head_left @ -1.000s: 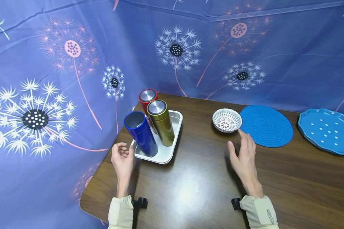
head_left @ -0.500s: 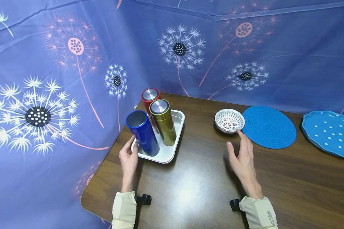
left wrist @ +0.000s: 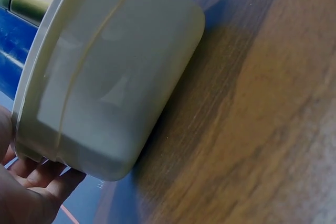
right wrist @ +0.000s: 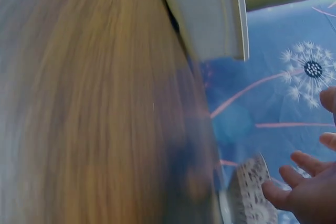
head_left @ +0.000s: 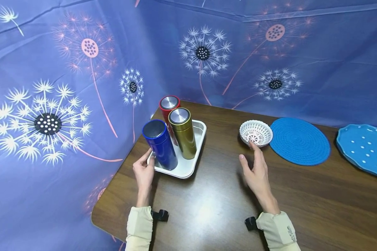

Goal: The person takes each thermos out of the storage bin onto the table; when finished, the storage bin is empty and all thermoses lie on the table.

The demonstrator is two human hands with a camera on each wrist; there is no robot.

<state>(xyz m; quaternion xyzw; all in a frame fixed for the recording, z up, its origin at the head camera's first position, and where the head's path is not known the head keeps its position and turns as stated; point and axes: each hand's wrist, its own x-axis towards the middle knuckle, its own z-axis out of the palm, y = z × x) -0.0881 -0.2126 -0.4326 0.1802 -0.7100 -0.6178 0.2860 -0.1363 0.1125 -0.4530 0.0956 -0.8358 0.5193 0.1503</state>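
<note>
My left hand (head_left: pixel 144 172) grips the near left corner of a white rectangular tray (head_left: pixel 185 169). In the left wrist view the thumb lies at the rim and the fingers (left wrist: pixel 65 182) bend round the tray's outer wall. Three tumbler flasks stand upright on the tray: a blue one (head_left: pixel 163 150) nearest that hand, a gold one (head_left: pixel 186 139) to its right, and a red one (head_left: pixel 169 104) partly hidden behind them. My right hand (head_left: pixel 257 174) is over the table with fingers spread loosely, holding nothing; its index fingertip overlaps the near rim of a white patterned bowl (head_left: pixel 256 129).
Right of the bowl lies a round blue woven mat (head_left: pixel 300 141), then a blue wavy-edged plate (head_left: pixel 366 150) with white dots. The wooden table (head_left: pixel 216 216) ends at a rounded left corner. A blue dandelion-print cloth (head_left: pixel 160 52) hangs behind and to the left.
My left hand has come up to the tray's corner and taken hold of it. The right hand has shifted left along the bowl's near side. The head view has turned slightly left.
</note>
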